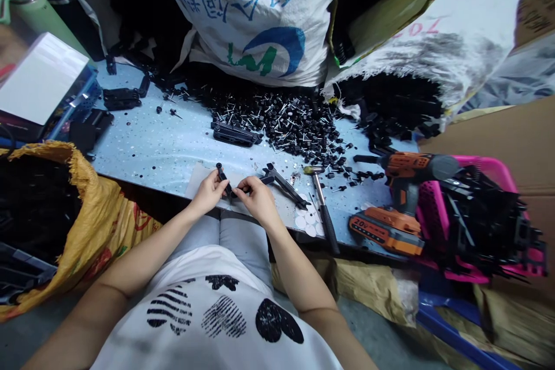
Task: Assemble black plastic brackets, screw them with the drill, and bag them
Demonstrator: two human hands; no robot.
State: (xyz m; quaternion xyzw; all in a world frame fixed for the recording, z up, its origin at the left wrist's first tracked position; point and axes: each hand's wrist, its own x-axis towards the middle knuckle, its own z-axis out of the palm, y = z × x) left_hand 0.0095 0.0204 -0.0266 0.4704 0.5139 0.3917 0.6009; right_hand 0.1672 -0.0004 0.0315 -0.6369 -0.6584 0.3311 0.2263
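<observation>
My left hand [210, 192] is closed around a slim black plastic part [221, 173], whose round end sticks up past the fingers. Close beside it, my right hand [259, 201] pinches black plastic at the lower end of that part. Whether this is the same piece or a second one, I cannot tell. Just right of my right hand, a long black plastic bracket [285, 186] lies on the table. A hammer [324, 208] with a black grip rests further right, near several white discs [310, 218].
Black-headed pins [290, 121] are heaped across the blue table [143, 153] under white sacks [264, 17]. An orange cordless drill [407, 185] stands at right, by a pink basket [498, 173] of black parts. At left is a yellow sack [108, 225].
</observation>
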